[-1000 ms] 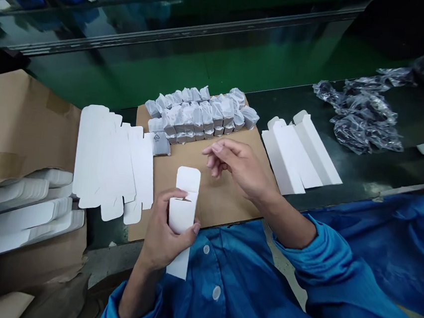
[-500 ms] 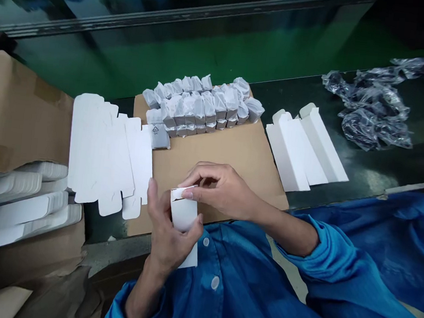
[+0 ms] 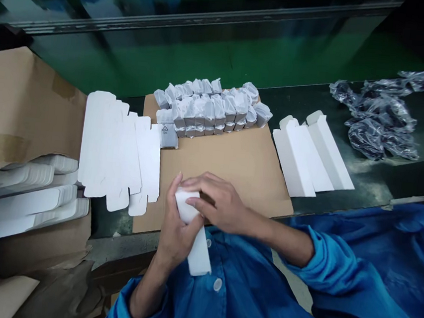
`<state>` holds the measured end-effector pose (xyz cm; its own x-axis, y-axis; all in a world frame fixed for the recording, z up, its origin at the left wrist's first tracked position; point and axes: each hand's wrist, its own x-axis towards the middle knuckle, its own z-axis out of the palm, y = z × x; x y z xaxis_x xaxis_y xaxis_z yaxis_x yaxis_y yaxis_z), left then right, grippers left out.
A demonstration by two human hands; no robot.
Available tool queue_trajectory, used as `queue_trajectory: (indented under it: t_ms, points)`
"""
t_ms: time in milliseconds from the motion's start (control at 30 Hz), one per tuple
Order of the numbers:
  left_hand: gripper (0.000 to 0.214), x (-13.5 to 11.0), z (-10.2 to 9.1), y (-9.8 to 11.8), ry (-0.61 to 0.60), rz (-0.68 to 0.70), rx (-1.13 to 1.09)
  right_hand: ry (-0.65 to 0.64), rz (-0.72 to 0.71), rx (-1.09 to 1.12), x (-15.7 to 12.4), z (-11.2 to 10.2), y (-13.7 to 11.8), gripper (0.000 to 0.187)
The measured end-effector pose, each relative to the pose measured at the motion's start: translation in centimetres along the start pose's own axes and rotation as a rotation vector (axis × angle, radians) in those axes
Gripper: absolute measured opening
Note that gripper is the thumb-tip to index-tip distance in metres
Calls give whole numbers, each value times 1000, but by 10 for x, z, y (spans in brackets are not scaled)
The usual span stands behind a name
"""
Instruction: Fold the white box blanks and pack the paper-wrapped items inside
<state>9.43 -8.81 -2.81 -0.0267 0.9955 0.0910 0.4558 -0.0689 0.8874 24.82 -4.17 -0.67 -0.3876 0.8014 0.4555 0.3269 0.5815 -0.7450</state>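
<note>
My left hand (image 3: 174, 228) grips a small white carton (image 3: 198, 251) held upright near my chest. My right hand (image 3: 218, 203) curls over the carton's top end, fingers pressed on the closed flap. Both hands hover above the near edge of a brown cardboard sheet (image 3: 230, 165). At the sheet's far end stand rows of small items wrapped in clear plastic (image 3: 211, 108). A fan of flat white carton blanks (image 3: 117, 150) lies to the left of my hands.
Folded white cartons (image 3: 315, 151) lie to the right on the dark bench. Crumpled clear plastic bags (image 3: 382, 120) sit at the far right. More flat blanks (image 3: 20, 205) are stacked in a brown box at the left. A green conveyor belt (image 3: 206, 63) runs behind.
The carton's top flap stood open a second ago; my right hand came in from the sheet, folded it down and now presses over the closed top. The carton has tilted.
</note>
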Motion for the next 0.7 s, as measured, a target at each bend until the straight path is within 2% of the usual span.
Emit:
queue_trajectory:
  t_ms: [67, 133, 200, 300, 367, 433, 467, 533, 600, 667, 700]
  points:
    - [66, 7, 1, -4, 100, -158, -153, -130, 118, -207, 27, -10, 2, 33]
    - [55, 14, 0, -8, 167, -254, -288, -190, 94, -581, 61, -14, 7, 38]
    - [47, 20, -2, -12, 227, -235, -282, -273, -129, -925, 95, -8, 16, 37]
    - [39, 25, -8, -15, 339, -128, -123, -479, -524, -1194, 135, 13, 32, 42]
    - [38, 26, -15, -17, 397, -92, -49, -572, -658, -1252, 150, 21, 38, 44]
    - [36, 26, -21, -20, 455, -67, 31, -589, -700, -1256, 152, 17, 33, 47]
    - [35, 25, -24, -21, 487, -59, 71, -562, -696, -1242, 148, 9, 26, 48]
    - [35, 26, -27, -24, 540, -54, 144, -457, -597, -1183, 131, -13, 9, 44]
    - [33, 31, -25, -26, 516, -50, 270, -349, -371, -1082, 102, -40, -6, 34]
    - [29, 39, -21, -26, 408, -41, 415, -340, -101, -1039, 68, -64, -9, 32]
    - [28, 44, -19, -25, 348, -40, 475, -378, 16, -1045, 50, -73, -6, 32]
